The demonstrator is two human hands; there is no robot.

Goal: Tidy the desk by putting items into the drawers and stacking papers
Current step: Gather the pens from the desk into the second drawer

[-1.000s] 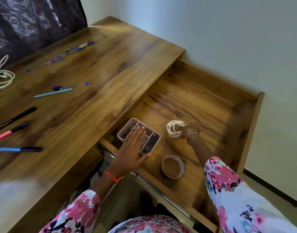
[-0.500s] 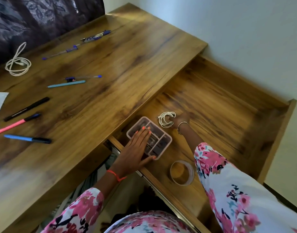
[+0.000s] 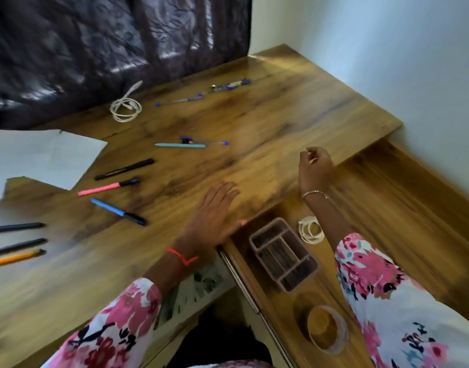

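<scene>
right hand [image 3: 316,168], grip curled empty, hovers apart from cable coil [image 3: 302,231] in drawer [image 3: 387,221].

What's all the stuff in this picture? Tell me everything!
desk: one, brown wood, across the middle
drawer: one, brown wood, open on the right
organiser tray: one, pinkish, in the drawer
coiled cords: two, white, one in the drawer, one on the desk near the curtain
tape roll: one, pale, front of the drawer
pens and markers: about nine, blue, black and pink, scattered on the desk
pencil: one, yellow, desk's left edge
paper: white, count unclear, desk's left side
curtain: one, dark patterned, behind the desk
left hand: flat on the desk edge
right hand: fingers curled, above the desk
</scene>
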